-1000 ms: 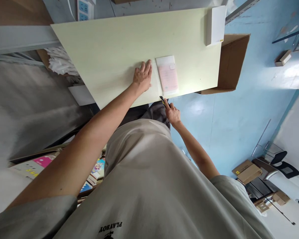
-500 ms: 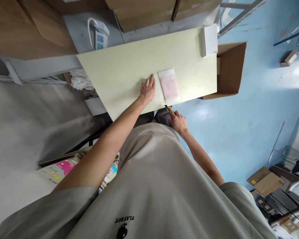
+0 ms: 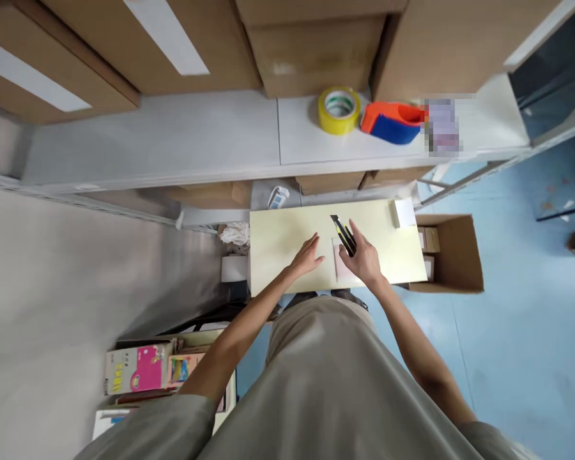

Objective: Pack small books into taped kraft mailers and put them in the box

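My right hand grips a black and yellow utility knife, its tip pointing up and to the left. Under that hand lies a flat pinkish packet with a pale cover, partly hidden by the hand and wrist. My left hand is held over the pale yellow board, left of the packet, with its thumb apart from the fingers and nothing in it. Whether it touches the board I cannot tell.
A small white box stands at the board's right corner, beside an open carton. The grey shelf above holds yellow tape, an orange and blue tape dispenser and large cartons. Books fill a box at lower left.
The view has tilted up, bringing the shelf into sight. My right hand has moved with the knife from the board's front edge to over the packet. My left hand has its thumb spread now.
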The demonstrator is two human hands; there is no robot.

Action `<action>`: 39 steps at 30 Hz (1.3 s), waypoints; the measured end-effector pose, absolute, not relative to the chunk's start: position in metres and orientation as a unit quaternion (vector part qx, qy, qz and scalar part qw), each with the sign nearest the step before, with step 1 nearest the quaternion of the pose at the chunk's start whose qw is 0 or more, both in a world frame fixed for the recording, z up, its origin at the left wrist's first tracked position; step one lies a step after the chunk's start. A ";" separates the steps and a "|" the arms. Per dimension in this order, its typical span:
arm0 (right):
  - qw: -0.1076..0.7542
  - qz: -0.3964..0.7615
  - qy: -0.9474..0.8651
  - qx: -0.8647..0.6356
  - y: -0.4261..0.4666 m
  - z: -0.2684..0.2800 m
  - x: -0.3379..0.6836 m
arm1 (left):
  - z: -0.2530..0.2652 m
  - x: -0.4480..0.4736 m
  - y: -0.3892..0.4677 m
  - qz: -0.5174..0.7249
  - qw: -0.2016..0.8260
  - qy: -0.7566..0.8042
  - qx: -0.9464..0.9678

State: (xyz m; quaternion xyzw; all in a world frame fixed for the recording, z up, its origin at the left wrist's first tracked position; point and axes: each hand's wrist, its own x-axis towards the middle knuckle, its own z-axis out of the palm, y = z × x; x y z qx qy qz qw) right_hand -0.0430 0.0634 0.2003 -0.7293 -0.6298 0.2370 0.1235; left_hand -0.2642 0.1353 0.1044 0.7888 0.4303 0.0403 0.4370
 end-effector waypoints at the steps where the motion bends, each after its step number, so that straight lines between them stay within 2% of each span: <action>1: 0.148 0.230 -0.637 -0.721 0.087 0.210 -0.041 | 0.115 -0.263 0.146 0.065 0.418 0.445 0.789; 6: 0.213 0.156 -0.706 -0.658 0.210 0.256 -0.046 | 0.193 -0.254 0.196 0.225 0.317 0.497 0.775; 10: 0.177 0.097 -0.770 -0.605 0.289 0.274 -0.063 | 0.252 -0.251 0.197 0.282 0.269 0.513 0.765; 13: 0.149 0.085 -0.790 -0.589 0.335 0.269 -0.074 | 0.264 -0.245 0.180 0.296 0.263 0.523 0.755; 17: 0.182 0.114 -0.794 -0.569 0.378 0.247 -0.077 | 0.225 -0.238 0.152 0.293 0.307 0.556 0.715; 22: 0.386 0.130 -0.758 -0.510 0.349 0.210 -0.061 | 0.132 -0.239 0.101 0.249 0.428 0.628 0.600; 24: 0.422 0.138 -0.750 -0.490 0.302 0.182 -0.048 | 0.098 -0.235 0.080 0.204 0.465 0.654 0.560; 29: 0.336 0.315 -0.618 -0.637 0.146 0.067 0.005 | 0.033 -0.195 0.056 0.088 0.496 0.680 0.533; 32: 0.228 0.394 -0.498 -0.738 0.073 0.008 0.037 | 0.009 -0.168 0.057 0.036 0.507 0.687 0.520; 35: 0.178 0.457 -0.416 -0.766 0.039 -0.020 0.053 | -0.005 -0.152 0.060 0.008 0.514 0.691 0.508; 39: 0.177 0.499 -0.365 -0.766 0.035 -0.038 0.058 | -0.016 -0.133 0.063 -0.004 0.520 0.692 0.501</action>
